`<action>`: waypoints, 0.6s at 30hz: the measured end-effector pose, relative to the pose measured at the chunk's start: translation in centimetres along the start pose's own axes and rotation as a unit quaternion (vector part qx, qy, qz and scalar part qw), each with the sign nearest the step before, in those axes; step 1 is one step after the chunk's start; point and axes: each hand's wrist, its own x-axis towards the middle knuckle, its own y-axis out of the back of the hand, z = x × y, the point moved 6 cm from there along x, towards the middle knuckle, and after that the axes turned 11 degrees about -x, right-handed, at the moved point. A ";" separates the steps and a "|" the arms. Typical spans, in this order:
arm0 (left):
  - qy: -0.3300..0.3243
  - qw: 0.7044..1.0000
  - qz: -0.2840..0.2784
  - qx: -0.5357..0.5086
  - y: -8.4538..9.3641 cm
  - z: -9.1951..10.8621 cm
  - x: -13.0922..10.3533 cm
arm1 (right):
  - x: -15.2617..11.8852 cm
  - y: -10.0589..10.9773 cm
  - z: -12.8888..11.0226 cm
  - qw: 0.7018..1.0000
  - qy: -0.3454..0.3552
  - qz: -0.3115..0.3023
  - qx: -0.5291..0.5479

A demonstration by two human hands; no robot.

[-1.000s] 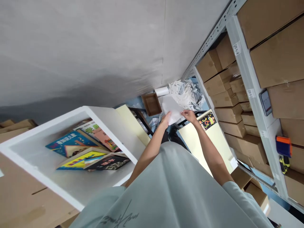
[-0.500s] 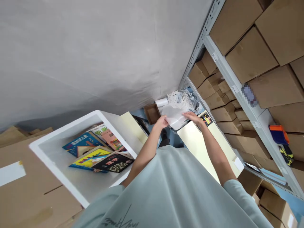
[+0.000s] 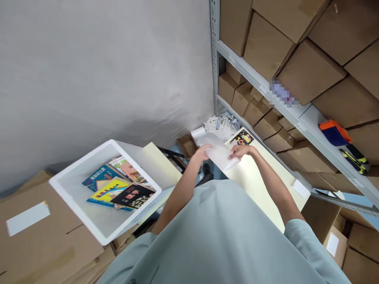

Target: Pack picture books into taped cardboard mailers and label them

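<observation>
The left hand (image 3: 202,153) and right hand (image 3: 240,151) pinch a white sheet (image 3: 218,153), perhaps a bag, between them, just off centre towards three o'clock; a black book (image 3: 242,137) lies at its two o'clock.

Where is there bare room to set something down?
The pale tabletop shows bare surface on both sides of the right forearm, between the black booklet and the white block. Books lie in the white bin; boxes crowd the shelf.
</observation>
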 end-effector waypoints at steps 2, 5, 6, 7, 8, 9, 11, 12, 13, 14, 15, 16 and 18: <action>-0.001 1.000 0.010 0.013 -0.3 -1.5 -0.2 | -2.1 -1.1 1.1 0.999 0.032 -0.029 0.006; -0.002 0.999 0.027 0.027 -0.8 -3.8 -0.3 | -4.9 -2.3 2.4 0.995 0.095 -0.021 0.016; -0.004 0.999 0.031 0.028 -0.9 -4.5 -0.3 | -5.7 -2.8 3.1 0.994 0.100 -0.028 0.018; -0.007 0.999 0.034 0.029 -1.1 -5.2 -0.3 | -6.4 -3.3 3.9 0.994 0.098 -0.027 0.024; -0.010 0.999 0.036 0.028 -1.3 -5.9 -0.3 | -7.0 -3.5 4.7 0.995 0.096 -0.010 0.036; -0.014 0.999 0.037 0.027 -1.5 -6.4 -0.3 | -7.6 -3.5 5.7 0.994 0.093 0.026 0.053; -0.022 0.999 0.037 0.024 -2.0 -7.5 -0.2 | -8.9 -3.2 8.0 0.986 0.083 0.117 0.090; -0.025 0.999 0.035 0.024 -2.2 -7.9 -0.2 | -9.5 -3.2 9.2 0.982 0.075 0.145 0.100; -0.028 0.999 0.034 0.024 -2.5 -8.4 -0.2 | -10.1 -3.6 10.4 0.981 0.065 0.151 0.105; -0.029 0.999 0.032 0.025 -2.8 -8.9 -0.2 | -10.6 -4.1 11.6 0.983 0.054 0.140 0.105; -0.030 0.999 0.031 0.028 -3.1 -9.4 -0.1 | -11.0 -4.8 12.7 0.986 0.046 0.122 0.102; -0.029 0.999 0.031 0.032 -3.3 -10.0 -0.1 | -11.4 -5.3 13.7 0.988 0.044 0.111 0.100; -0.022 0.998 0.031 0.044 -3.8 -11.2 0.1 | -12.3 -5.8 15.6 0.984 0.053 0.136 0.102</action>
